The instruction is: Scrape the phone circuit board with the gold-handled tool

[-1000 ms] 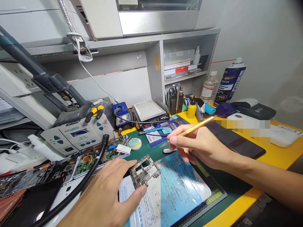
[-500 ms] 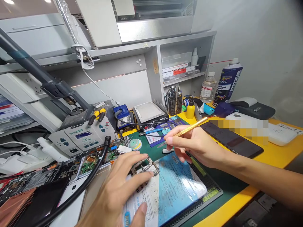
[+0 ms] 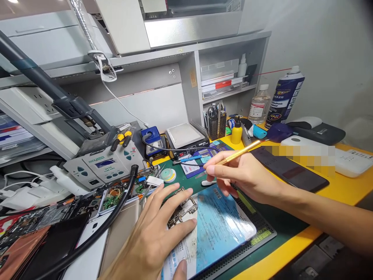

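Note:
My left hand (image 3: 151,233) spreads its fingers over a small phone circuit board (image 3: 188,207). Part of that board is covered by the fingers; I cannot tell how firmly they touch it. Beneath the board lies a blue and white printed sheet (image 3: 217,225) with a glossy surface. My right hand (image 3: 247,177) is closed round a slim gold pen-like tool (image 3: 240,153), gripped like a pen above the sheet's far edge. The tool's working tip is hidden by the fingers.
A black hose (image 3: 124,198) curves past my left wrist beside opened phone parts. Behind stand a grey hot-air station (image 3: 101,169) and a blue soldering station (image 3: 152,142). A black phone (image 3: 291,169) lies right, near a yellow bottle (image 3: 236,132) and spray can (image 3: 285,97).
The board was tilted up between my left fingers; now it lies flatter on the sheet and those fingers are more spread. My right hand keeps its hold. The view shifted slightly.

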`<state>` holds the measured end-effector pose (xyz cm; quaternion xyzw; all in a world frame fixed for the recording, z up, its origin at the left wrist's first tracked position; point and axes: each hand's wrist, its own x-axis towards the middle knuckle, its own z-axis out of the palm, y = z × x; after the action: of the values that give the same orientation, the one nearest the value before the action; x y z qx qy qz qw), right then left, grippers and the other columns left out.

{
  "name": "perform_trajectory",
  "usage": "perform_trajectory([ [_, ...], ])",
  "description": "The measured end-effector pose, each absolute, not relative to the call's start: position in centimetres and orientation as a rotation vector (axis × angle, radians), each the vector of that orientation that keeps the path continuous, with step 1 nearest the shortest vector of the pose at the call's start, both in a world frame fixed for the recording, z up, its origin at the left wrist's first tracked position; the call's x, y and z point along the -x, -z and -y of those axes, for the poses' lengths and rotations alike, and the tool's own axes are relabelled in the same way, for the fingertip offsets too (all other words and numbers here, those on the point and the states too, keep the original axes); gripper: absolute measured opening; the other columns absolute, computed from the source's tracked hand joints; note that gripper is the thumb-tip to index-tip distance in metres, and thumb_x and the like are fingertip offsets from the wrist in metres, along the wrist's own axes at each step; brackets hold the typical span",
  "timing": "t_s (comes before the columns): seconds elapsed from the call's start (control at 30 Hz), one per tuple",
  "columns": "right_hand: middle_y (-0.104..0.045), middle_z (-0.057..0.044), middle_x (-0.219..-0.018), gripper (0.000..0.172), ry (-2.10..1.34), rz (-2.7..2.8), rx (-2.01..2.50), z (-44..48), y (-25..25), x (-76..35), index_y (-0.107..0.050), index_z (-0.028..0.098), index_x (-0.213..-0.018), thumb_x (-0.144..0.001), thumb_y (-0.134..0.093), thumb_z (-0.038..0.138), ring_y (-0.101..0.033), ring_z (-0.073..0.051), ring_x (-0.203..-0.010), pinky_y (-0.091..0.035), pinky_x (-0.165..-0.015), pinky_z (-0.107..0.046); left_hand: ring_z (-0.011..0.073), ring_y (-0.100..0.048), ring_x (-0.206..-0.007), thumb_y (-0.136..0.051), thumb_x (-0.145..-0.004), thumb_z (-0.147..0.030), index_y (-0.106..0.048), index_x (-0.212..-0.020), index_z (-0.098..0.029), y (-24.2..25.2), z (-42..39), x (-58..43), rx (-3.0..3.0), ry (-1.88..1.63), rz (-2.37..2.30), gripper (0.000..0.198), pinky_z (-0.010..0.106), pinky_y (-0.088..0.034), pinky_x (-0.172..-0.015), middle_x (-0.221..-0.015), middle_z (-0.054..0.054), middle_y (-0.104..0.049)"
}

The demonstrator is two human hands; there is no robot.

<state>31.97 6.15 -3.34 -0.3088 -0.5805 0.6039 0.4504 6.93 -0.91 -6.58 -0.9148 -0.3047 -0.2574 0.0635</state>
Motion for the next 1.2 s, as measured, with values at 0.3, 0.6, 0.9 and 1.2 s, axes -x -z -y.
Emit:
perform_trajectory([
  [0.3,-0.069,-0.001,-0.068,0.029,-1.455,1.458,0.749,-6.2,3.0,-31.9,-0.07,0.013,-0.084,-0.08,-0.082,0.04,-0.057,-0.008,-0.041,-0.039,-0.032,-0.014,0.0355,-0.036,-0.141,-0.048,-0.072,-0.014,-0.054,-0.114,-0.023,6.2,1.7,-6.2,2.706,0.726,0.857,0.043,0.061,-0.028,-0.114,-0.151,0.01,-0.043],
  [0.6,-0.07,-0.001,-0.07,0.029,-1.43,1.48,0.739,-6.3,3.2,-32.1,-0.069,0.014,-0.086,-0.08,-0.081,0.04,-0.059,-0.01,-0.043,-0.04,-0.032,-0.016,0.0355,-0.031,-0.145,-0.051,-0.08,-0.013,-0.046,-0.136,-0.023,7.0,3.9,-5.7,2.675,0.577,0.986,0.057,0.06,-0.029,-0.117,-0.16,0.009,-0.034],
  [0.9,-0.069,-0.001,-0.069,0.03,-1.421,1.485,0.729,-6.2,3.3,-32.1,-0.069,0.015,-0.085,-0.08,-0.081,0.042,-0.058,-0.011,-0.044,-0.04,-0.033,-0.018,0.0311,-0.026,-0.15,-0.039,-0.095,-0.012,-0.051,-0.137,-0.02,7.8,5.2,-6.4,2.61,0.466,1.034,0.044,0.055,-0.02,-0.124,-0.161,0.01,-0.035],
  [1.2,-0.067,0.001,-0.064,0.029,-1.418,1.485,0.712,-6.2,3.3,-32.2,-0.07,0.015,-0.084,-0.079,-0.082,0.041,-0.059,-0.012,-0.044,-0.04,-0.033,-0.018,0.0399,-0.015,-0.153,-0.054,-0.085,-0.008,-0.056,-0.133,-0.015,7.9,4.7,-6.5,2.462,0.293,0.784,0.049,0.057,-0.009,-0.124,-0.153,0.018,-0.044],
])
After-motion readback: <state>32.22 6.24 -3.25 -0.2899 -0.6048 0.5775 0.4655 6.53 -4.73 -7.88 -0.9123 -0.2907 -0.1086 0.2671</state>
